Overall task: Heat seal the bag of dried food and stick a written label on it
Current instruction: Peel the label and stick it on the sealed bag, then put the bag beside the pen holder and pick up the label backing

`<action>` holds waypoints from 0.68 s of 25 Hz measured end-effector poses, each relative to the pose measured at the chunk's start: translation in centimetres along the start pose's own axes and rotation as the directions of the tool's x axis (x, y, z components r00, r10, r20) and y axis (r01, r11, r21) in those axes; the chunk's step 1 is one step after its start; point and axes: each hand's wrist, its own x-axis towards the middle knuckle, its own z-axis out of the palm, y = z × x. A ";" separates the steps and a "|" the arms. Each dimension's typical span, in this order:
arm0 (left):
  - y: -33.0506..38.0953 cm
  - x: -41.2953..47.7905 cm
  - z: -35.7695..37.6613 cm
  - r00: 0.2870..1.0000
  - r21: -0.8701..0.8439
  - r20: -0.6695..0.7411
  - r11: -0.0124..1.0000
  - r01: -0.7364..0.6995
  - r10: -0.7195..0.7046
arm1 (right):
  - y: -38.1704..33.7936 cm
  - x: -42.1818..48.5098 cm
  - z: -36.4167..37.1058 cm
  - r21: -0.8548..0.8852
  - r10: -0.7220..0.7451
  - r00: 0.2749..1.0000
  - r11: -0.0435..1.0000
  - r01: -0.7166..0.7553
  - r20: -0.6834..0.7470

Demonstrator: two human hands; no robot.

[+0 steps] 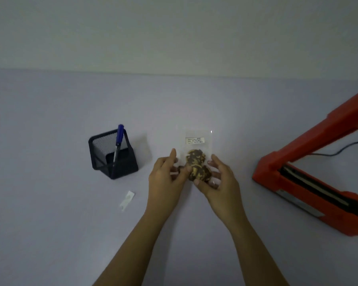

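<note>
- The clear bag (197, 148) of dried food (196, 169) is in the middle of the frame, between both hands
- The left hand (165, 179) pinches its left edge, and the right hand (220, 179) curls round its lower right side
- A written label (195, 140) is on the bag's top part, so that job looks done
- I cannot tell if the top is sealed; the red sealer (298, 178) stands open at the right

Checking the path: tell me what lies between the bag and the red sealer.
Head view: only the right hand gripping the bag at its edge, then bare table up to the sealer.
</note>
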 end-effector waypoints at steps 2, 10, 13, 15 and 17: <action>0.6 4.2 0.6 1.000 -0.059 -0.007 0.998 0.023 -0.024 | -1.2 4.4 0.4 -0.015 -0.068 0.997 0.998 0.068 -0.036; 1.6 18.2 3.1 0.990 -0.197 -0.094 0.977 0.084 -0.104 | -3.6 19.2 2.9 -0.029 -0.150 0.981 0.989 0.147 -0.121; 0.8 20.8 3.7 0.985 -0.156 -0.102 0.980 0.122 -0.139 | -3.4 22.2 4.0 -0.035 -0.146 0.983 0.989 0.143 -0.110; 0.1 21.6 4.0 0.984 -0.099 -0.102 0.986 0.136 -0.146 | -2.5 23.0 4.6 -0.059 -0.153 0.984 0.987 0.148 -0.091; -0.2 21.8 4.1 0.988 -0.043 -0.089 0.992 0.120 -0.124 | -1.8 23.4 4.7 -0.080 -0.167 0.982 0.984 0.161 -0.084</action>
